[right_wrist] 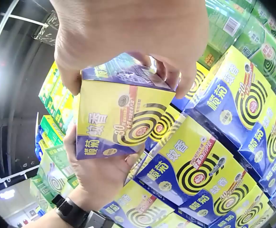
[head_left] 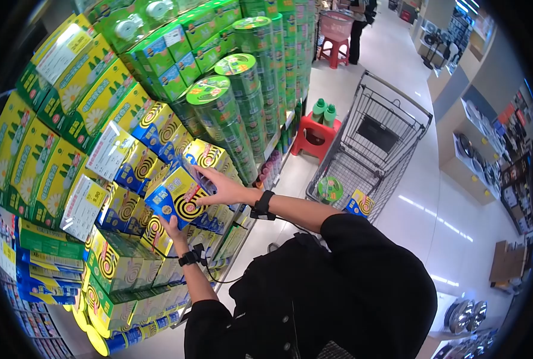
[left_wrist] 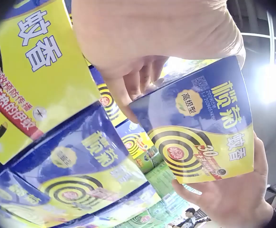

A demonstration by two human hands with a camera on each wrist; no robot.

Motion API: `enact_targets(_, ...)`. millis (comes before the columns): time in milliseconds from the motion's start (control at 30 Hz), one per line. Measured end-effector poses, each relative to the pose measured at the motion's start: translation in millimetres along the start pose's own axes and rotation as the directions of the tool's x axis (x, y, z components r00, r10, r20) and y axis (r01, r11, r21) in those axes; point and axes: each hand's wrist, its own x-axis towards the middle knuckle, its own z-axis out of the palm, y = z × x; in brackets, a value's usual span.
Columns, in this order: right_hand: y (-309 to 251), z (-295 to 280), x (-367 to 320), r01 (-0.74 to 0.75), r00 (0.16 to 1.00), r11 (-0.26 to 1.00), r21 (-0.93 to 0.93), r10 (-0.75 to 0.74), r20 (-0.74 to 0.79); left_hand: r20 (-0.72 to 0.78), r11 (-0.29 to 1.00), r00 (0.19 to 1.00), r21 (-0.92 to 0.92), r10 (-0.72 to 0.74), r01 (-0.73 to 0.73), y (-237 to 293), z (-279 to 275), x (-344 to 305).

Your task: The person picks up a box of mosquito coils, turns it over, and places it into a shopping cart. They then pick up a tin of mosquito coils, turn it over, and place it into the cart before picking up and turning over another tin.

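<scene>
Both hands grip one blue and yellow box [head_left: 179, 194] with a black spiral print, held tilted in front of the shelf. At its lower end is my left hand [head_left: 172, 229]; my right hand [head_left: 227, 188] holds the opposite end, fingers spread around it. The left wrist view shows the blue and yellow box [left_wrist: 199, 126] between my left hand [left_wrist: 152, 28] above and my right hand [left_wrist: 237, 199] below. Seen from the right wrist, the box [right_wrist: 121, 114] has my right hand [right_wrist: 133, 28] over its top and my left hand [right_wrist: 97, 178] under it.
Similar boxes [right_wrist: 195, 171] are stacked beside the held one. Price cards [head_left: 84, 206] front the shelf, and green cylinders [head_left: 215, 105] stand behind. To the right are a shopping cart [head_left: 377, 134] with a box [head_left: 359, 203] inside, and a red stool [head_left: 308, 140] bearing green bottles.
</scene>
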Motion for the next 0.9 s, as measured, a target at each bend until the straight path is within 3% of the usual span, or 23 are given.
enact_targets(67, -12, -11, -16, -0.006, 1.0, 0.999, 0.032, 0.007, -0.012, 0.017, 1.0, 1.0, -0.025, -0.013, 0.013, 3, 13, -13)
enact_targets(167, -8, -21, -44, -0.011, 0.999, 0.999, 0.049, 0.013, -0.041, -0.112, 0.992, 0.993, 0.122, 0.029, -0.016, -19, 16, -38)
enact_targets(233, -5, -29, -68, -0.028, 0.998, 0.996, 0.086, 0.033, -0.06, -0.004, 0.99, 0.999, 0.132, 0.053, -0.052, 9, 59, -57)
enact_targets(400, 22, -46, -140, -0.161, 0.967, 0.944, 0.289, 0.209, -0.143, 0.248, 0.971, 0.966, 0.24, -0.074, 0.013, 2, 108, -81)
enact_targets(500, 34, -63, -185, -0.202, 0.937, 0.904, 0.377, 0.291, -0.195, 0.37, 0.971, 0.904, 0.183, -0.212, 0.153, -8, 149, -95)
enact_targets(567, 49, -73, -216, -0.258, 0.897, 0.892, 0.37, 0.364, -0.252, 0.409, 0.944, 0.862, 0.26, -0.3, 0.205, -28, 165, -107)
enact_targets(633, 42, -92, -244, -0.339, 0.84, 0.829, 0.445, 0.48, -0.254, 0.496, 0.927, 0.783, 0.232, -0.374, 0.295, -34, 195, -117)
enact_targets(700, 43, -110, -272, -0.341, 0.804, 0.794, 0.504, 0.524, -0.282, 0.543, 0.876, 0.688, 0.315, -0.482, 0.366, -49, 216, -125)
enact_targets(800, 47, -136, -304, -0.258, 0.779, 0.769, 0.585, 0.524, -0.344, 0.62, 0.844, 0.572, 0.388, -0.537, 0.371, -52, 253, -135)
enact_targets(900, 55, -165, -334, -0.352, 0.734, 0.753, 0.556, 0.591, -0.336, 0.653, 0.82, 0.496, 0.464, -0.572, 0.335, -60, 281, -143)
